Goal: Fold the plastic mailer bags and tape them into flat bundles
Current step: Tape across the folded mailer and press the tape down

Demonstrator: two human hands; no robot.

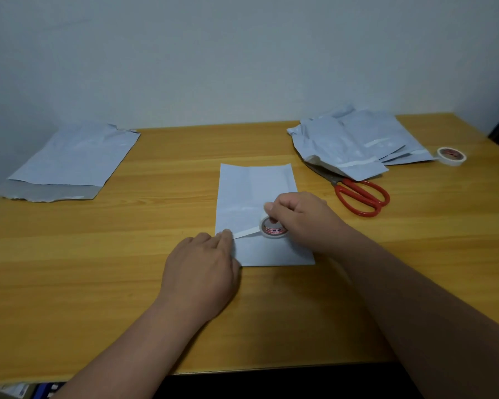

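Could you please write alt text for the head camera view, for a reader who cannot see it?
The right hand pulls a tape roll across a folded mailer bag while the left hand pins the strip's end; red scissors lie right.

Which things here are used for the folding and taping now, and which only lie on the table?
In use: folded pale-blue plastic mailer; small white tape roll in right hand; left hand.
Lying about: red-handled scissors; second tape roll; unfolded mailer; taped bundles.

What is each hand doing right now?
Left hand: open, fingertips pressing the tape end onto the folded mailer.
Right hand: holding the tape roll.
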